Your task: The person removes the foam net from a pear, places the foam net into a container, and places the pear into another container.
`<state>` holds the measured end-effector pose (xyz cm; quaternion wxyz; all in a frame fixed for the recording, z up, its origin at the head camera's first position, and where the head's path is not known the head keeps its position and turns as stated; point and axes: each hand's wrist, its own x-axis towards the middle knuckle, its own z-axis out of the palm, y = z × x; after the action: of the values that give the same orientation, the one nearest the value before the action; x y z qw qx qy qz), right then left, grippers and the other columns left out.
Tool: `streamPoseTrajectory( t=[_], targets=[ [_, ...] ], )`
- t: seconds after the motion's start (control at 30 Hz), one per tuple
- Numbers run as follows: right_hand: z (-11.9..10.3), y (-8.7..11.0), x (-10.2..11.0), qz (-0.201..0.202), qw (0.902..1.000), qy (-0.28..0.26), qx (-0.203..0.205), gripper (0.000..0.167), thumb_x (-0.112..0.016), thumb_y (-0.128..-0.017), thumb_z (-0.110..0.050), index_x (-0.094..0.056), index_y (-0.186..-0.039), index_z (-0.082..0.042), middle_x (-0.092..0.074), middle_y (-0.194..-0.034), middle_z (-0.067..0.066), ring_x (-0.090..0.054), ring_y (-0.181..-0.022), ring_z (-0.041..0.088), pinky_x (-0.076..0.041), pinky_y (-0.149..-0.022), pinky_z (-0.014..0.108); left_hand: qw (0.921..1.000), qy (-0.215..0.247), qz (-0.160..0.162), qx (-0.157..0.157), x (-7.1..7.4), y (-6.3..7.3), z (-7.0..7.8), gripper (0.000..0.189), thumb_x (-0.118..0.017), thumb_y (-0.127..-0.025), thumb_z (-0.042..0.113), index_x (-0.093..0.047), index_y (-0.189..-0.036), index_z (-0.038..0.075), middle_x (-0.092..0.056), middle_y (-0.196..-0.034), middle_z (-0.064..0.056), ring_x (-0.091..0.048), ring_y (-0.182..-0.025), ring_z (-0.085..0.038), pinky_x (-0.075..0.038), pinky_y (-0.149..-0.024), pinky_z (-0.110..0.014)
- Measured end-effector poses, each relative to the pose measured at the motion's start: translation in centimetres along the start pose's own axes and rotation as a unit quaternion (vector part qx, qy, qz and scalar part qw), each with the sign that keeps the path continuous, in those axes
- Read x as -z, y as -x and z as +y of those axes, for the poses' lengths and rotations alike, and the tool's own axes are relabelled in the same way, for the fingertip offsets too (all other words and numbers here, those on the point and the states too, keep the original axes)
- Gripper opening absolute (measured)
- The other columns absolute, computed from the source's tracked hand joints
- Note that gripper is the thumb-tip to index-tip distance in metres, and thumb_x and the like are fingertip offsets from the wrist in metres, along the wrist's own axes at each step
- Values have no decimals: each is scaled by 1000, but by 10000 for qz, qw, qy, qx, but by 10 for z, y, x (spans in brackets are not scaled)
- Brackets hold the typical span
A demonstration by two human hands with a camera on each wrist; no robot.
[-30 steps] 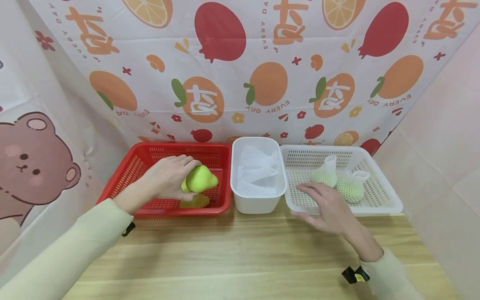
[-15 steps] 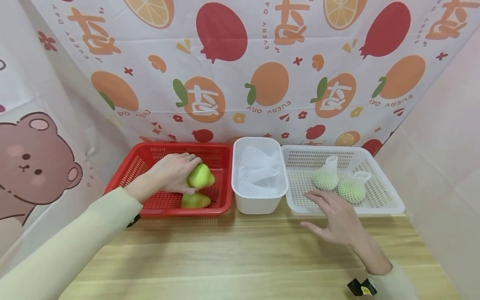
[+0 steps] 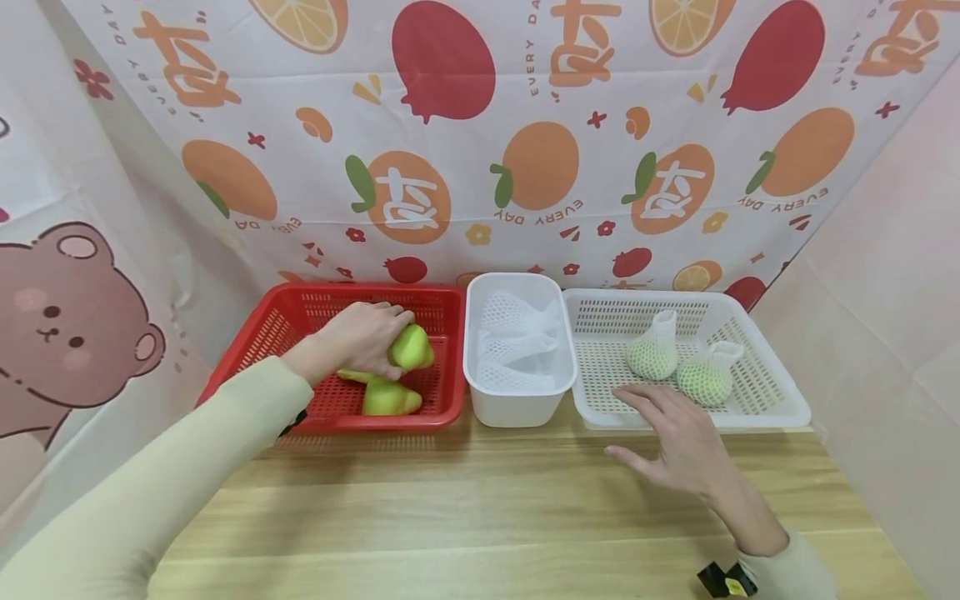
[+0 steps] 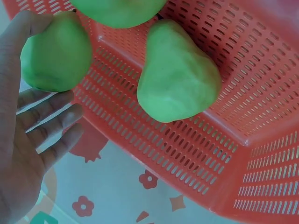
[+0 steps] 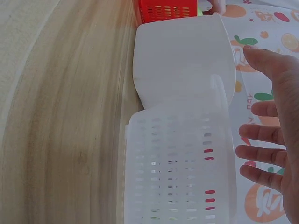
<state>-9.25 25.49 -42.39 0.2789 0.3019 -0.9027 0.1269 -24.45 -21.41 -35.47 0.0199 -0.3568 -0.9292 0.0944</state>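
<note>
In the head view my left hand (image 3: 360, 337) is over the red basket (image 3: 446, 412), holding a green pear (image 3: 411, 348) between thumb and fingers. The left wrist view shows this held pear (image 4: 56, 58) with the thumb on top and fingertips below. Another pear (image 3: 387, 398) lies in the basket below the hand, and part of a third (image 3: 354, 376) shows under the palm. My right hand (image 3: 678, 437) hovers at the front rim of the white basket (image 3: 600, 417), fingers spread and holding nothing. Two pears in white foam nets (image 3: 651, 354) sit in that basket.
Between the baskets stands a white bin (image 3: 519, 410) with several white foam nets (image 3: 513, 342) inside. All three containers line up along a fruit-print curtain (image 3: 465, 192). A wooden table (image 3: 480, 508) extends in front of them.
My left hand first dipped with the pear, then shifted slightly right; more of the pears beneath now shows. My right hand has drawn back a little toward the table's front and right.
</note>
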Motion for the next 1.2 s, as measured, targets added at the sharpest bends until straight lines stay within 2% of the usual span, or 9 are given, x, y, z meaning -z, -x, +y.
streamPoseTrajectory(
  t=[0.27,0.53,0.73,0.97,1.07,1.2],
  targets=[
    [1,3,-1,15,10000,-22,-21,78,-65,-89,-75,-69,-136,-13,-73,-131,6,-71,-116,27,-60,-92,45,9991,23,-398,149,-10,-9,-4,75,-87,-73,52,-64,-126,5,-75,-114,-14,-70,-93,-29,-63,-82,-47],
    [2,5,0,-36,10000,-89,-15,78,-84,-76,-59,-69,-136,-11,-72,-132,7,-70,-118,29,-59,-96,45,9972,60,-721,168,-19,-13,-6,84,-87,-75,53,-63,-136,1,-77,-107,-11,-72,-87,-26,-64,-82,-47],
    [3,7,-2,47,10000,-31,13,77,-82,-78,-63,-70,-135,-11,-74,-129,8,-72,-113,29,-61,-91,48,9968,36,-792,118,-18,-13,-6,78,-87,-74,53,-66,-130,1,-76,-98,-9,-69,-82,-23,-63,-77,-46],
    [3,7,-1,49,10000,-21,-2,77,-85,-75,-59,-70,-134,-11,-74,-129,7,-72,-114,29,-61,-90,48,9964,60,-838,132,-19,-11,-7,69,-86,-74,52,-67,-121,5,-73,-89,-6,-66,-77,-22,-62,-72,-43],
    [3,7,0,19,10000,-9,-31,78,-85,-75,-59,-70,-134,-11,-74,-129,6,-71,-115,29,-61,-91,47,9965,89,-824,133,-21,-11,-7,70,-86,-76,54,-67,-122,5,-74,-91,-6,-68,-77,-22,-62,-72,-44],
    [3,6,2,-31,10000,-5,-74,78,-85,-75,-60,-70,-134,-12,-73,-131,6,-71,-117,28,-61,-92,46,9973,110,-718,123,-20,-10,-7,76,-85,-77,56,-67,-129,3,-78,-101,-10,-72,-83,-24,-64,-76,-46]
  ],
)
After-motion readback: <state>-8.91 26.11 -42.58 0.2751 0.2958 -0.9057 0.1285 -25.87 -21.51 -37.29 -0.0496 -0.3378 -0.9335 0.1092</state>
